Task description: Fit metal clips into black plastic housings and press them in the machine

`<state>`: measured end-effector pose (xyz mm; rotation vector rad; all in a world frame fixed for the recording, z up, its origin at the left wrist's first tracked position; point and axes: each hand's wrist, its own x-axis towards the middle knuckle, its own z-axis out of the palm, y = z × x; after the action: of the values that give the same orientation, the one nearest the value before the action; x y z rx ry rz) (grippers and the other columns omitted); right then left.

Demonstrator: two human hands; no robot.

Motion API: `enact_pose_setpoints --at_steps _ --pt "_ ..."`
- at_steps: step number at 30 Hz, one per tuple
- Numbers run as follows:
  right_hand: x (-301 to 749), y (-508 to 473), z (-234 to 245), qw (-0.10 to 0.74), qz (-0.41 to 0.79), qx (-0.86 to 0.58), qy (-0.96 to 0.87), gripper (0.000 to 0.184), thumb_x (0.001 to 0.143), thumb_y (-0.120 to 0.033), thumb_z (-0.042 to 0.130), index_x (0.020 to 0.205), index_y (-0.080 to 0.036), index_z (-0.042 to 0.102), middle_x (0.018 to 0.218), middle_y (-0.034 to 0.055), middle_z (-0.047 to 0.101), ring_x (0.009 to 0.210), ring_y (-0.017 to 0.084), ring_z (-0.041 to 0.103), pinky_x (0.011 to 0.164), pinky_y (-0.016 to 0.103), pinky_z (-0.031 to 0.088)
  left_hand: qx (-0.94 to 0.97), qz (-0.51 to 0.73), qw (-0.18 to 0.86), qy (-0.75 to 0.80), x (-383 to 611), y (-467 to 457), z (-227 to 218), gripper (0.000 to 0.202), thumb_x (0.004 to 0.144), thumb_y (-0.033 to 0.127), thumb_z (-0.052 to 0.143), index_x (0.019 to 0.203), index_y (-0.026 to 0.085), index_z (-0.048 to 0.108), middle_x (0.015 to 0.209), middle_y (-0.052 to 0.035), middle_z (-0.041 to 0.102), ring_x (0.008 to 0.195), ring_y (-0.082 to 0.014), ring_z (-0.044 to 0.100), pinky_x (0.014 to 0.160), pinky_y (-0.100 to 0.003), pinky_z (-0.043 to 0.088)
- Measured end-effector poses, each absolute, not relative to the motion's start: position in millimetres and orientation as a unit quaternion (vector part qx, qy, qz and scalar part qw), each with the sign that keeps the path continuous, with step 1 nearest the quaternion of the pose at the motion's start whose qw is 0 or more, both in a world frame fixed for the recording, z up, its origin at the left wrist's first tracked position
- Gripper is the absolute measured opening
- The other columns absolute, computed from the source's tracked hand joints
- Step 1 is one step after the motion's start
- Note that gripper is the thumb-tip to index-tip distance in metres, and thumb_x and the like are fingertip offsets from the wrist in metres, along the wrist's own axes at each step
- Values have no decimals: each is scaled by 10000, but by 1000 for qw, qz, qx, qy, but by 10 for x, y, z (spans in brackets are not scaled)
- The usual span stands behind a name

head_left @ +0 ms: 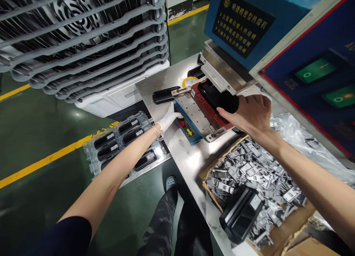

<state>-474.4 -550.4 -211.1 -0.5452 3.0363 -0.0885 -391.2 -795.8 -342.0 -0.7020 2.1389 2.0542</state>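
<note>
The right hand [249,113] grips, clamped over, a glossy black plastic case [219,95] seated in a red metal fixture [197,90]. The white-gloved left hand [169,119] rests open on a blue panel [188,132]. (A forearm hides part of a clear plastic tray [91,156], showing five black cases [107,139].)

Bright light, glare on the steel table [191,163], bowed wide-angle edges

The person wears a white glove [169,118], thin bangles [156,129], a navy sleeve [62,237] and camouflage trousers [161,226].
</note>
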Motion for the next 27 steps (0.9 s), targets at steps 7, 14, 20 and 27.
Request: enact_pose_setpoints --at_steps 7,14,20,27 --pt "-4785 -5464 -2163 30 -30 -190 981 680 985 -589 687 1308 9 666 1363 311 620 1275 385 562 959 432 377 -226 677 52 699 -3934 -7992 -3394 1270 608 300 676 1723 205 74 1789 -17 236 1670 -304 85 1362 -406 42" --pt "-4814 -5524 -2181 37 -11 -182 982 694 968 -548 741 1328 39 656 1369 322 622 1331 414 529 1064 468 361 -220 684 52 694 -3951 -8003 -3400 1265 604 295 668 1723 227 83 1781 -11 266 1657 -307 149 1364 -420 52" --pt "-4863 -5543 -2334 54 -32 -183 981 728 931 -553 767 1276 79 666 1325 343 621 1376 470 474 1149 537 358 -212 685 45 695 -3978 -8025 -3419 1262 593 276 664 1723 228 105 1760 -3 323 1660 -314 127 1364 -415 62" --pt "-4755 -5477 -2429 27 -214 -115 970 820 828 -554 701 1440 -28 555 1541 292 471 1519 470 316 1272 582 206 -227 677 58 697 -3996 -8075 -3444 1260 582 276 627 1724 246 97 1786 19 240 1665 -301 123 1360 -421 94"
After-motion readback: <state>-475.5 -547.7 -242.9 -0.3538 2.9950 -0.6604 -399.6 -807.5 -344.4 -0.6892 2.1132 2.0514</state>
